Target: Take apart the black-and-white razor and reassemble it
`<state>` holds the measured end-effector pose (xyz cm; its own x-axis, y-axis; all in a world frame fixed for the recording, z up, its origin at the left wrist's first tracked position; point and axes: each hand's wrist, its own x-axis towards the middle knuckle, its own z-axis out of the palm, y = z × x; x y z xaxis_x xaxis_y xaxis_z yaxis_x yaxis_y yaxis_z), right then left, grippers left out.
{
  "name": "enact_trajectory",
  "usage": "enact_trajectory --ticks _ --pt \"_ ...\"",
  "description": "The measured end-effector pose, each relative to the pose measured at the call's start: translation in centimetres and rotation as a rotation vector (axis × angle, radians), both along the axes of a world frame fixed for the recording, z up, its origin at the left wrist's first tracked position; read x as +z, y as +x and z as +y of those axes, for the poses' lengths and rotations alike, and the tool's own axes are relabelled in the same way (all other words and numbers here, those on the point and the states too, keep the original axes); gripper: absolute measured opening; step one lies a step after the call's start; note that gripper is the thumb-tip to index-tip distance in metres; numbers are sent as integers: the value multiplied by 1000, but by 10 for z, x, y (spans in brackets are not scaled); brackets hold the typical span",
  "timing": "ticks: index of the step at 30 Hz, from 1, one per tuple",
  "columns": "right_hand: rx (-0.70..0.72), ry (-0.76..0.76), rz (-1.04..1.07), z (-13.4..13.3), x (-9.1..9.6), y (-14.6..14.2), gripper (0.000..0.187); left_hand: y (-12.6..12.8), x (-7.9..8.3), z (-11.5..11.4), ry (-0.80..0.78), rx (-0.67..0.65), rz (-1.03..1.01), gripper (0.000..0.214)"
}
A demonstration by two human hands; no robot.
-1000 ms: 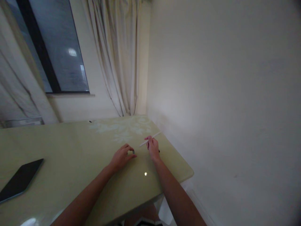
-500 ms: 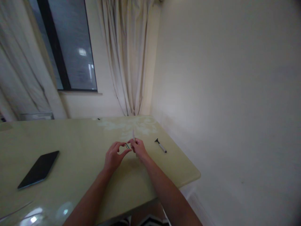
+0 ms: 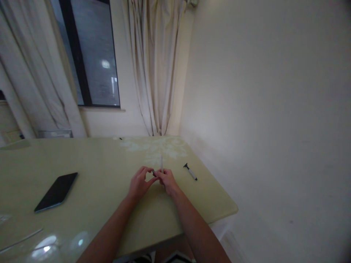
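Drawn together since a second ago: my left hand (image 3: 138,183), pinching a small dark strip (image 3: 154,172), material unclear, just left of my right hand (image 3: 168,180), which grips a slim white stick (image 3: 161,161), long axis pointing away from me.

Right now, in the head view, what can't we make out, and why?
Head view:
Small piece in the left hand: tiny, partly covered by that hand.
White stick: lower end hidden by the right hand.
Thin pale strip, lower left: cut off by the picture's edge.
Dark speck by the far edge of the table: too small.
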<state>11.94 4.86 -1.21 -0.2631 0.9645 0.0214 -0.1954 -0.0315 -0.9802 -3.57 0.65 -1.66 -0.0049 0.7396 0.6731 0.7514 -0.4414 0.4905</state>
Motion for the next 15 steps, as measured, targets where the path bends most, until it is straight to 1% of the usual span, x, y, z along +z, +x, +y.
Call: enact_trajectory --ticks 6,12,15 --pt "-41 -25 -8 1 -4 -2 28 -5 -9 7 -69 -75 -61 33" --pt "-49 -29 1 1 -2 -4 27 -2 -7 6 -86 -212 -121 23" --pt "-18 -30 16 -1 0 -3 30 -1 -7 8 -146 -210 -230 27"
